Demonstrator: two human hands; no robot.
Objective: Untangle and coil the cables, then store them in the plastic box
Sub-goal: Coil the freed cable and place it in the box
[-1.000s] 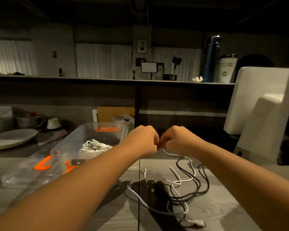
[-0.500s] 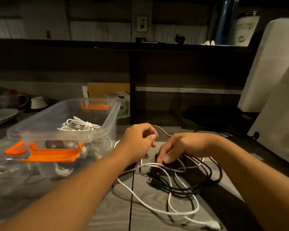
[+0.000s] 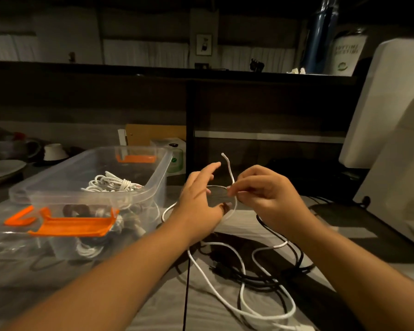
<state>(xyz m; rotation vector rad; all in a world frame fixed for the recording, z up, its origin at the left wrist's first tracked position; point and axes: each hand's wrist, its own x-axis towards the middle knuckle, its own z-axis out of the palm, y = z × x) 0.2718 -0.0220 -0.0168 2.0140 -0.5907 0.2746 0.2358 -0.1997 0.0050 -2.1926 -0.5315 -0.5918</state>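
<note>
— Where is the loose lead?

— The white cable (image 3: 229,168) is up off the worktop (image 3: 206,314), between the two hands. The right hand (image 3: 265,194) has its grip pinched on it, thumb and fingertips pressed on the strand. The free end pokes up above the knuckles.

— And the other hand?

— The left hand (image 3: 198,201) has its grip spread, fingers straight and apart. A loop of the same cable curves round behind it. Whether the loop rests on the thumb or merely passes it I cannot tell, since the palm faces away.

— The rest of that cable?

— It trails down onto the worktop in slack bends, crossing a black cable (image 3: 253,278) heaped under the right forearm. Which one goes over the other is lost in shadow. It runs on to the bottom edge of the view, where a white plug (image 3: 305,328) is cut off.

— The box?

— The plastic box (image 3: 157,185) stands just left of the left hand, lid off, with a coiled white cable (image 3: 110,183) inside. Darker shapes lie lower in it, seen through the clear wall and behind the orange latch (image 3: 74,226). They are too dim to name.
</note>
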